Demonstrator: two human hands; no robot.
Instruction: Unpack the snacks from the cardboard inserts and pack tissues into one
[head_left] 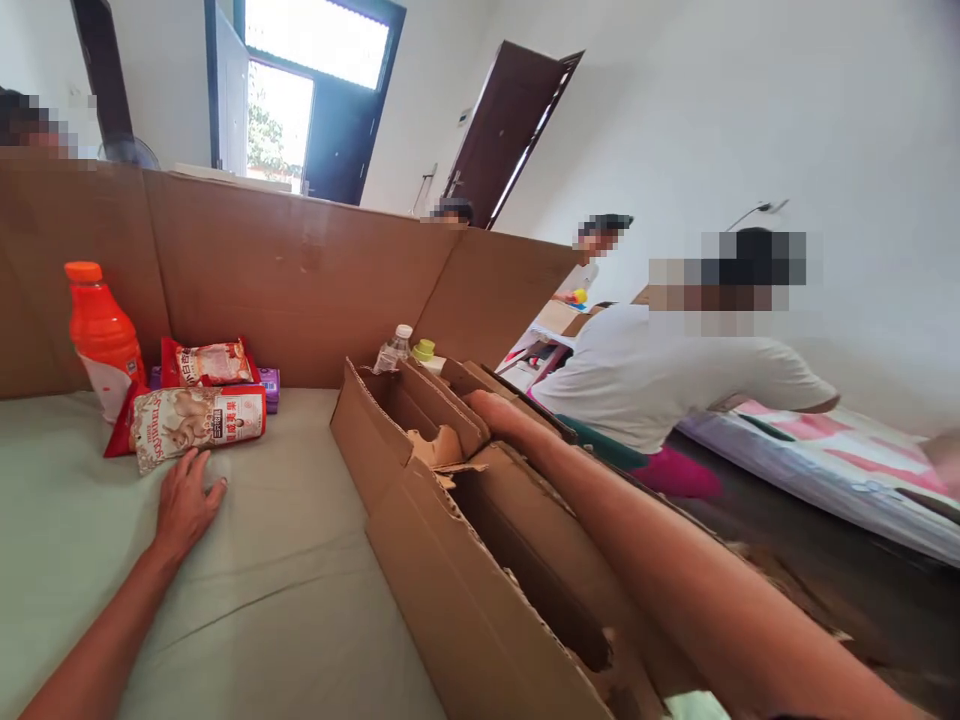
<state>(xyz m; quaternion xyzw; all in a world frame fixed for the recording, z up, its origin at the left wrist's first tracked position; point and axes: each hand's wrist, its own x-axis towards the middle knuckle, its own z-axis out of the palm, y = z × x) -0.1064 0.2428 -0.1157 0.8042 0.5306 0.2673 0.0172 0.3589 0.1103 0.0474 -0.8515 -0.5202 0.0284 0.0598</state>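
My left hand (187,500) rests on the pale green surface (292,570), fingers spread and holding nothing. Its fingertips reach the lower edge of a nut snack bag (199,425), perhaps touching it. Behind that bag lie a red snack packet (214,362) and a purple pack (268,390), partly covered. An orange drink bottle (101,335) stands upright to their left. My right arm stretches over an open cardboard box (442,580) with torn-edged compartments. At its far end is my right hand (491,408), among the cardboard flaps, with its fingers hidden.
A tall cardboard screen (300,270) runs along the back. Beyond the box's far end show a clear bottle (396,345) and a green-capped container (424,350). A person in a white shirt (630,370) leans over a bed (810,450) at right. Other people are farther back.
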